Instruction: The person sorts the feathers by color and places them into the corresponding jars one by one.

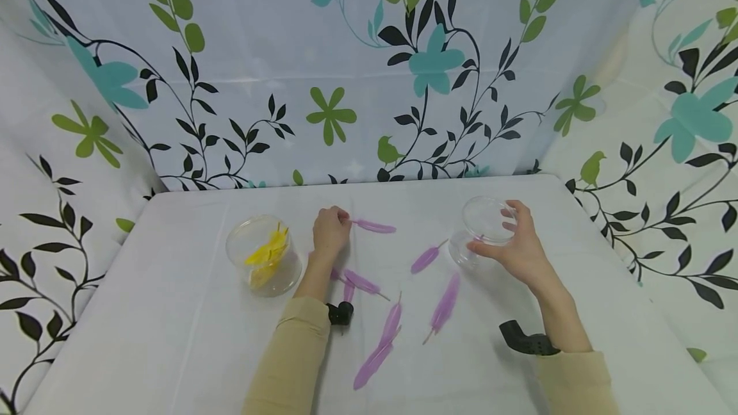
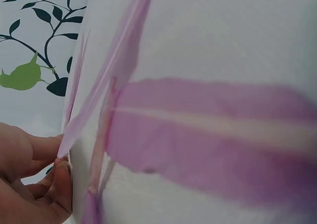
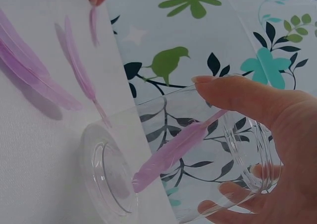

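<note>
At the back middle of the table, my left hand (image 1: 331, 232) pinches one end of a purple feather (image 1: 376, 227), which extends to the right. My right hand (image 1: 521, 245) grips a clear jar (image 3: 193, 115) near its rim, thumb on one side and fingers on the other. The jar's base is close to or on the tabletop. One purple feather (image 3: 171, 152) appears to be inside it. Several other purple feathers (image 1: 425, 260) lie loose between the hands and towards me. In the left wrist view, a blurred purple feather (image 2: 208, 135) is close to the camera.
Left of my left forearm stands another clear jar (image 1: 237, 250) containing yellow feathers (image 1: 268, 255). The white-covered table (image 1: 190, 338) ends at a patterned curtain (image 1: 259, 50), which also hangs at both sides. Each wrist carries a black camera mount (image 1: 527, 340).
</note>
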A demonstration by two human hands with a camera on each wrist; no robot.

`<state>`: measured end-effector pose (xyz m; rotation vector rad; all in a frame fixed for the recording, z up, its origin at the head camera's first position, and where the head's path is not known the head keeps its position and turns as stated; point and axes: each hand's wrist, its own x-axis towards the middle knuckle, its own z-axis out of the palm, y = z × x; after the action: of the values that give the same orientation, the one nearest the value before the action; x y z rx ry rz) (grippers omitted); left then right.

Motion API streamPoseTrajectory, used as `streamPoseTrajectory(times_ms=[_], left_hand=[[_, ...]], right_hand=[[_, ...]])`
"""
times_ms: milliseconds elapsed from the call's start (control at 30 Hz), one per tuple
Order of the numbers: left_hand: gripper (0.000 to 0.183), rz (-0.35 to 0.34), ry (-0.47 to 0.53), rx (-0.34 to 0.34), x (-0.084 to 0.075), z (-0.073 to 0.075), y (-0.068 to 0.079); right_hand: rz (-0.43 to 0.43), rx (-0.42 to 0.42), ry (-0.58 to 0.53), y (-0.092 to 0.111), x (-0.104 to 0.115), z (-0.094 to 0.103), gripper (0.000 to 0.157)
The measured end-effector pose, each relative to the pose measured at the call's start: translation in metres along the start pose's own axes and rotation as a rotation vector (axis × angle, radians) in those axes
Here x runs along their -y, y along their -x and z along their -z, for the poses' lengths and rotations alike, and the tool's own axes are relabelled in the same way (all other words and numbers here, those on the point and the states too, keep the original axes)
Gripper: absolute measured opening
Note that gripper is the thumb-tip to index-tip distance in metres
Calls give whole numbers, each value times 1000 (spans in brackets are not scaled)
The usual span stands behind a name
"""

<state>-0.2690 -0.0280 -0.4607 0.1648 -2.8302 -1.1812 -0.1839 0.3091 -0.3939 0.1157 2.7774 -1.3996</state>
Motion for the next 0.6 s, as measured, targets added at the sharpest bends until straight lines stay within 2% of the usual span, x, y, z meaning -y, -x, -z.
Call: streamPoseTrajectory(times_ms=[133,300,600], left_hand=[[10,-27,29,-8,1,1,2],[8,-35,29,18,0,2,5],[11,0,11,146,-7,6,17]], right_hand=[[4,0,-10,0,-1,0,119],[4,-2,-9,0,-2,0,119],[16,1,-12,0,-3,0,118]])
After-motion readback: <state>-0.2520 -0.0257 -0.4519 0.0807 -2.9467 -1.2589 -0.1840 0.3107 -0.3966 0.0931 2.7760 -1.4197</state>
